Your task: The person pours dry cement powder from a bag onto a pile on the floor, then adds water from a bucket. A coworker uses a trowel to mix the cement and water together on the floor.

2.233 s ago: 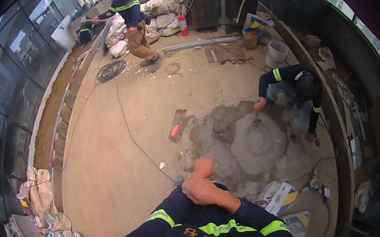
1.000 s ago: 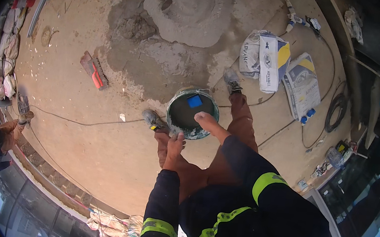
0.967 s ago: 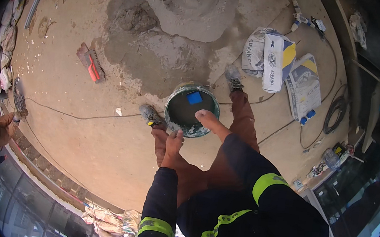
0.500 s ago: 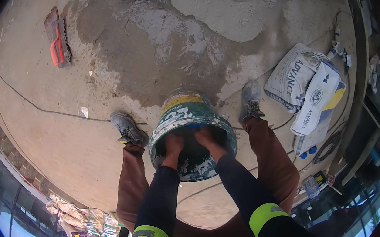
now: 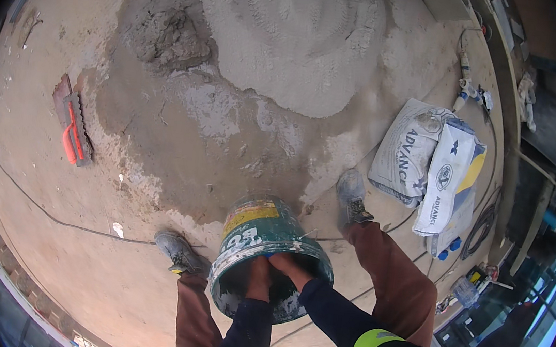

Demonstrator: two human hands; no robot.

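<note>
A green paint-stained bucket stands on the concrete floor between my two shoes, tilted toward me. Both my hands reach down into its mouth. My left hand and my right hand sit close together deep inside, next to a small patch of something blue. The bucket's wall and my dark sleeves hide the fingers, so I cannot tell whether they grip anything.
A broad heap of dry grey cement and a wet mortar clump lie ahead. A notched trowel with an orange handle is at the left. Cement bags lie at the right. A thin cable crosses the floor.
My view has swung from the wider site down to the bucket at my feet. My hands went from above its rim to deep inside it, and the bucket now looks closer and tilted.
</note>
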